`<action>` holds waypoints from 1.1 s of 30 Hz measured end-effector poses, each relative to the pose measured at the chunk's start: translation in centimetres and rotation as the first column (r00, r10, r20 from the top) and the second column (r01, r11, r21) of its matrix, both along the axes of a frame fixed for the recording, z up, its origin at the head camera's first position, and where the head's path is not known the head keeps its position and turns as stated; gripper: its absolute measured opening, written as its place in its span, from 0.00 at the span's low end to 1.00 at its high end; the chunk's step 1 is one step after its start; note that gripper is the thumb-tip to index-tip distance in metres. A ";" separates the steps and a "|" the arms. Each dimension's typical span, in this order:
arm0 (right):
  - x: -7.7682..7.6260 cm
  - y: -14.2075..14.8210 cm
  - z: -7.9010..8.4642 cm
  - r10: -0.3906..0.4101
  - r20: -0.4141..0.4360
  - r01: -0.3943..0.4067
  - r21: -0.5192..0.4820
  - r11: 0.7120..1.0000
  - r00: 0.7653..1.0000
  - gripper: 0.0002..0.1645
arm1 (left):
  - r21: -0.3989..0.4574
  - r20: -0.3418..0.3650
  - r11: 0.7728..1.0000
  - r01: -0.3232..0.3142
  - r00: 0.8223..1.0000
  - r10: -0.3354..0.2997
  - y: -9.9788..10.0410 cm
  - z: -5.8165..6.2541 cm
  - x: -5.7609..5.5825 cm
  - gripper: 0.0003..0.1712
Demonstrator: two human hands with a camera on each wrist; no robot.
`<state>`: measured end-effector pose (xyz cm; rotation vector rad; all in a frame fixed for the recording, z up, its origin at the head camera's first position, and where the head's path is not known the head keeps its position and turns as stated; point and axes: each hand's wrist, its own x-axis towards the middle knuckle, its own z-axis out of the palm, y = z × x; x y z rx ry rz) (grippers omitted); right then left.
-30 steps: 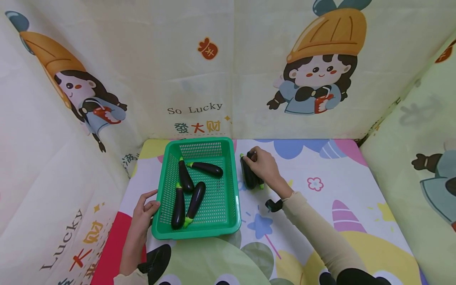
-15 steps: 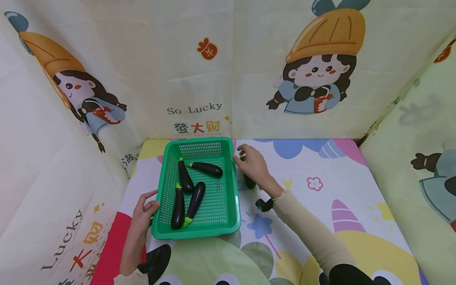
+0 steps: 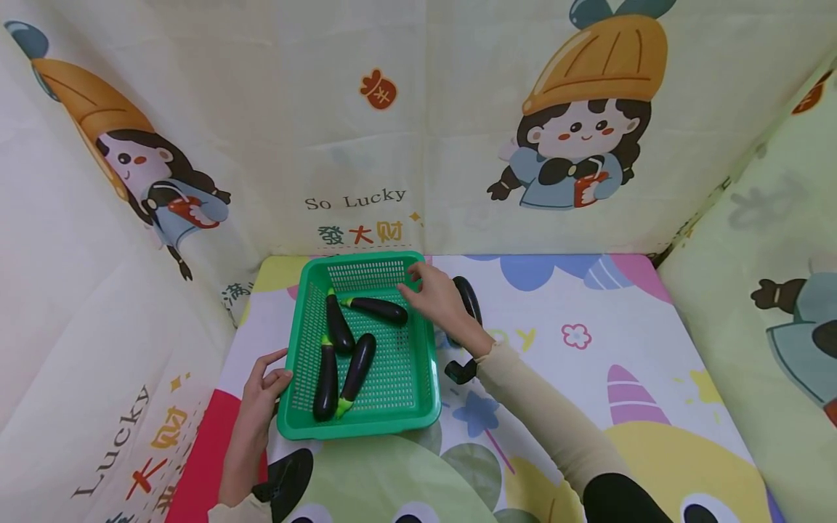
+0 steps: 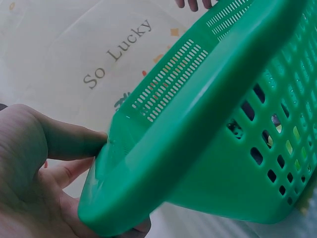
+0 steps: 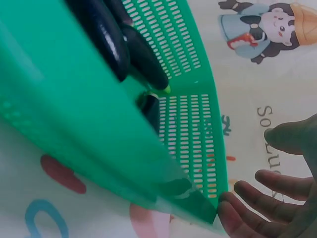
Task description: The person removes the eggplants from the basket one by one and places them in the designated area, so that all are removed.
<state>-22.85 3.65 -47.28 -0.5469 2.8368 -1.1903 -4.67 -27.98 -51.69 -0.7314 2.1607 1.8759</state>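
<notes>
A green plastic basket [image 3: 428, 378] with slotted walls stands on the table, several dark eggplants [image 3: 327, 381] lying inside it. My left hand [image 3: 263, 388] grips its left rim between thumb and fingers; the left wrist view shows that hand [image 4: 54, 168] at the rim from close by. Over the basket's far right corner is my right hand [image 3: 438, 298], its fingers spread and holding nothing. In the right wrist view its fingertips [image 5: 229, 206] come right at the rim. Just right of that hand an eggplant [image 3: 467, 296] lies on the table, partly hidden by the wrist.
The table wears a cartoon-printed cover [image 3: 536, 378]. A printed cloth wall [image 3: 458, 181] rises right behind the basket, with more cloth at the left [image 3: 131, 327] and right [image 3: 726, 305] sides.
My right hand has moved left, from the eggplants on the table to over the basket's far right corner, with fingers spreading. My left hand and the basket have stayed in place.
</notes>
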 end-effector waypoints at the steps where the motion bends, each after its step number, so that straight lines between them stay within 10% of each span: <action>1: 0.0 -0.3 0.0 0.006 0.011 -0.006 -0.002 1.000 1.000 0.25 | 0.001 0.000 1.000 -0.003 1.000 0.003 0.0 0.0 0.0 0.32; 33: -1.6 -6.4 -2.7 0.081 0.271 -0.122 0.137 0.983 0.959 0.31 | -0.054 0.032 0.998 0.010 0.999 -0.008 0.4 0.5 0.0 0.33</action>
